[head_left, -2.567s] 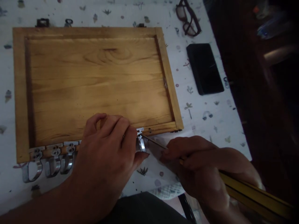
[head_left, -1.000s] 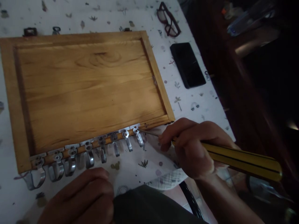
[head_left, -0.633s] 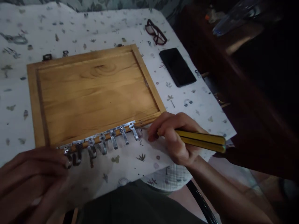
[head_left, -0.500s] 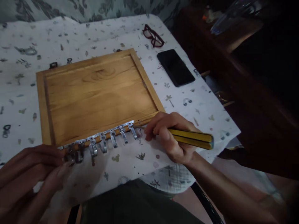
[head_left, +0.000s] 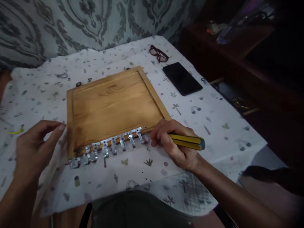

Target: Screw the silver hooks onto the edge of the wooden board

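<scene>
Within the curled fingers of the right hand, a yellow-and-black striped screwdriver is gripped, its thin shaft seemingly, in this dim light, reaching the nearest silver metal hooks, which run leftward along the long near edge of a honey-toned wooden framed panel. Farther left, the open left hand hangs empty beside the panel.

Our left hand has come off the metal hooks and now hangs open just beside the left edge of the wooden board, its fingers spread. The whole row of hooks lies uncovered. Our view has lifted and drawn back, so the board looks smaller, and more of the patterned wall fabric shows above the printed cloth.
</scene>
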The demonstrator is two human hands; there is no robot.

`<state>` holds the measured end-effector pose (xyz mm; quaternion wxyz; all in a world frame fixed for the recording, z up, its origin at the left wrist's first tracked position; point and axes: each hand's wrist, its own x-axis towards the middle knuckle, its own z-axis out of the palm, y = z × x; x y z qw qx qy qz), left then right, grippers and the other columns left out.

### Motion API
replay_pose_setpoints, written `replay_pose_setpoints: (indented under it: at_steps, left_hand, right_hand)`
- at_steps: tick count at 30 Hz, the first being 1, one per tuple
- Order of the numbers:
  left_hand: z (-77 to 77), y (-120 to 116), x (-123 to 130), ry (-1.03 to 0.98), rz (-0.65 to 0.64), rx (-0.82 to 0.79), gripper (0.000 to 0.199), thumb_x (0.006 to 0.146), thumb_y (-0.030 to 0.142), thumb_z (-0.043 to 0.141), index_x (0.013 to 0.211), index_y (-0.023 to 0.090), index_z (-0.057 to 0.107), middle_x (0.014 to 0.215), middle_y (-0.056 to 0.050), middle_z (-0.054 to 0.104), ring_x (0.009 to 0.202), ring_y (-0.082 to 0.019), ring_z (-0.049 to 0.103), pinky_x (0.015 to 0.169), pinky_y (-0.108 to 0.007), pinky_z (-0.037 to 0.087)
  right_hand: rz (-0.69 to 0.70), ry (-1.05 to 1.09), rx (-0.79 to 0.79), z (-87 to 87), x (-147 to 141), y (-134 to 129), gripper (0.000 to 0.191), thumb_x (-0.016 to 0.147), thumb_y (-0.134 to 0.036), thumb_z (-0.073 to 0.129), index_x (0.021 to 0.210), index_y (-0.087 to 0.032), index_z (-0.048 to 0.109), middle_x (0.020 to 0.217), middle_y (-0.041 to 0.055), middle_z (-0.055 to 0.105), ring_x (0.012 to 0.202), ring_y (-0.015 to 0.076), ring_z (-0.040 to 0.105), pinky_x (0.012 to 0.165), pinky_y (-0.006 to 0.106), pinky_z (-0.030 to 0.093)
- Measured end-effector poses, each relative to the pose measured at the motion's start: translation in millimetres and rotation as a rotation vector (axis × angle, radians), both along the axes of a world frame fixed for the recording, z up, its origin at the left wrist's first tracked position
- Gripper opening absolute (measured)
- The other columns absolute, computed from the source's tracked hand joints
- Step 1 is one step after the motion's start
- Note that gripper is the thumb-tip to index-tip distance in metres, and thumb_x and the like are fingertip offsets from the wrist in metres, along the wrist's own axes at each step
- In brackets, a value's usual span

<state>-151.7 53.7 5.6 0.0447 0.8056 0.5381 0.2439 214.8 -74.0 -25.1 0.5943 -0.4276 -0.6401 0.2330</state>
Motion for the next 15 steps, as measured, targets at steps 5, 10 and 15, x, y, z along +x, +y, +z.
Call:
replay_pose_setpoints:
  at_steps: [5,10,15]
  left_hand:
    - [-1.7,48.2,-2.9,0.083,0.080,-0.091,0.025,0.108,0.035,0.056,0.118,0.017,0.071,0.113,-0.003,0.077,0.098,-0.017,0.075,0.088,-0.031,0.063]
    - [-21.4,110.1,-11.5,0.175,0.209,-0.012,0.037,0.103,0.039,0.069,0.133,0.017,0.066,0.134,-0.011,0.067,0.119,-0.026,0.068,0.101,-0.050,0.060]
    - [-23.1,161.8,-6.1,0.216,0.253,-0.018,0.041,0.103,0.040,0.069,0.137,0.018,0.064,0.138,-0.012,0.065,0.120,-0.027,0.068,0.101,-0.050,0.060]
  right_hand:
    - [0.009,-0.027,0.056,6.9,-0.3,3.2,0.024,0.105,-0.024,0.055,0.081,-0.022,0.059,0.068,-0.0019,0.066,0.056,0.0103,0.065,0.054,0.022,0.053]
    - [-0.003,-0.044,0.067,8.0,-0.5,8.1,0.029,0.106,-0.032,0.055,0.078,-0.023,0.060,0.063,-0.0005,0.065,0.051,0.0133,0.063,0.047,0.024,0.052]
    - [-0.129,0.047,-0.038,15.9,-13.5,17.6,0.046,0.093,-0.064,0.068,0.075,-0.024,0.058,0.067,0.0032,0.061,0.059,0.0206,0.062,0.056,0.035,0.058]
